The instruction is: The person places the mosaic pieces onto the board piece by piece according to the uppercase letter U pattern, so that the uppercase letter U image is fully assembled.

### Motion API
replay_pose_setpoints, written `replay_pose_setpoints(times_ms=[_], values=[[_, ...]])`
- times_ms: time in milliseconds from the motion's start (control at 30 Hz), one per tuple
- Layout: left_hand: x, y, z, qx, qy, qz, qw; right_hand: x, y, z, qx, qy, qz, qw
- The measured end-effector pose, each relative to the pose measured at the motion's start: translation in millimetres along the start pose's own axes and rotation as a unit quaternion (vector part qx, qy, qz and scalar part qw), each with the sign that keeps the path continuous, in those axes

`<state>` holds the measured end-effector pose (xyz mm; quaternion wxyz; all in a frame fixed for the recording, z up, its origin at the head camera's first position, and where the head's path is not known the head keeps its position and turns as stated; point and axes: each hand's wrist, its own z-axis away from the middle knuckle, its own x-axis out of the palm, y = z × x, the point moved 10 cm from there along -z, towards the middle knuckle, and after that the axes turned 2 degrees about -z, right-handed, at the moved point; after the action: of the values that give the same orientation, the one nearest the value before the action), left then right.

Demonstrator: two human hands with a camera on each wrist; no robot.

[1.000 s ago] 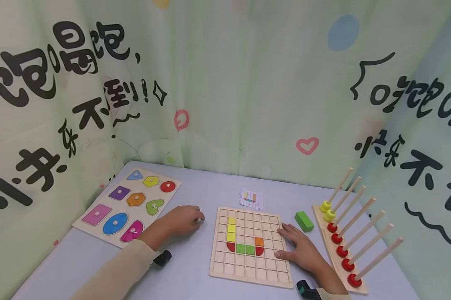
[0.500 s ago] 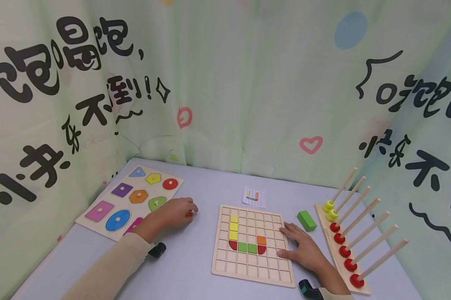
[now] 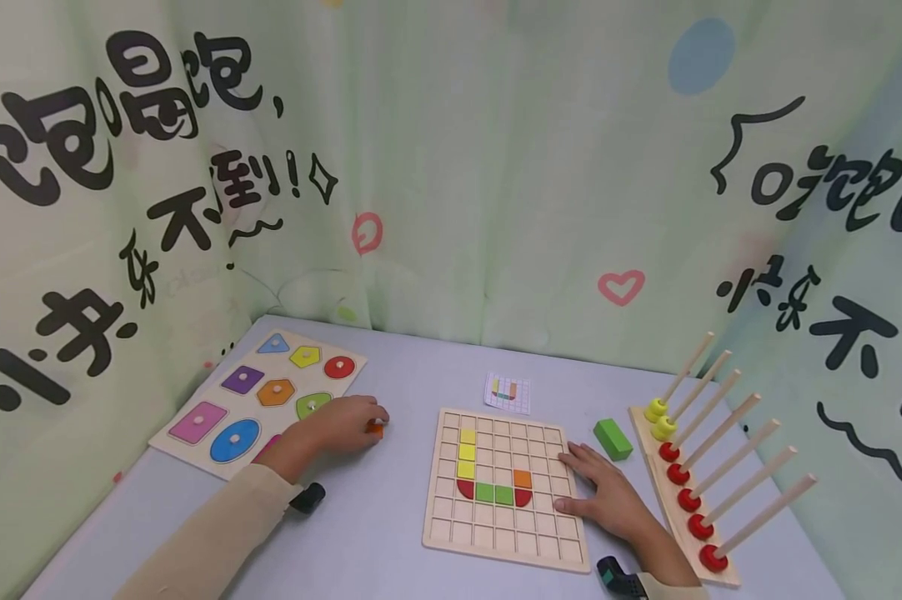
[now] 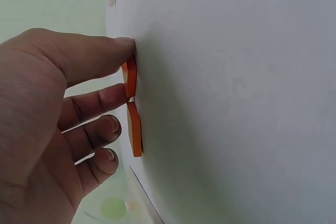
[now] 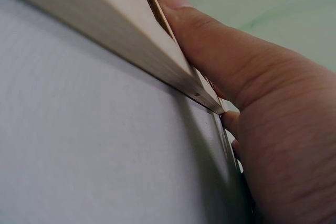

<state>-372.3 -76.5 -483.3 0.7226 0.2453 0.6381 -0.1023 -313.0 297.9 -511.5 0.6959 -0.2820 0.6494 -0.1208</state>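
Observation:
My left hand (image 3: 346,423) is low over the table, left of the wooden grid board (image 3: 503,542). In the left wrist view, its thumb and index finger pinch one orange tile (image 4: 130,80). A second orange tile (image 4: 135,129) lies right beside it, by the other fingers. My right hand (image 3: 607,493) rests on the board's right edge, its thumb lying on top and the fingers spread along the rim. Set in the grid are yellow tiles (image 3: 468,452), green tiles (image 3: 493,494), red rounded tiles (image 3: 523,498) and an orange square (image 3: 522,478), forming a U-like line.
A pattern card (image 3: 507,393) lies behind the board. At left is a knobbed shape puzzle (image 3: 196,454), partly under my left forearm. A green block (image 3: 612,439) and a wooden peg stand with red and yellow beads (image 3: 689,500) are at right.
My left hand has moved a little left and away from the board, and orange shows at its fingertips. My right hand stays on the board's edge.

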Motion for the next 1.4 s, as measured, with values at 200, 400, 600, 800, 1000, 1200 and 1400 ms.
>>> replay_pose_setpoints(times_ms=[200, 400, 600, 800, 1000, 1200, 1400], values=[[-2.7, 0.9, 2.6, 0.004, -0.005, 0.003, 1.0, 0.3, 0.3, -0.1, 0.004, 0.001, 0.007, 1.0], [-1.5, -1.1, 1.9, 0.005, -0.006, 0.003, 1.0, -0.1, 0.5, 0.3, 0.0, 0.005, 0.009, 1.0], [-0.9, -0.2, 0.2, 0.008, -0.006, 0.001, 1.0, -1.4, -0.6, 0.7, -0.001, 0.006, 0.007, 1.0], [-1.1, 5.3, -1.7, 0.005, -0.011, -0.005, 0.9999, -0.7, -0.4, -0.1, 0.003, 0.001, 0.001, 1.0], [0.5, 20.9, -5.7, 0.033, -0.01, -0.015, 0.9993, 0.2, 0.5, -0.4, 0.006, 0.0, 0.001, 1.0], [3.3, 34.9, -13.5, 0.062, 0.0, -0.035, 0.9974, -0.3, 1.1, -0.1, 0.003, 0.005, 0.0, 1.0], [2.2, 47.3, -19.6, 0.067, -0.001, -0.029, 0.9974, -1.2, 0.0, 0.7, 0.0, 0.003, -0.005, 1.0]])
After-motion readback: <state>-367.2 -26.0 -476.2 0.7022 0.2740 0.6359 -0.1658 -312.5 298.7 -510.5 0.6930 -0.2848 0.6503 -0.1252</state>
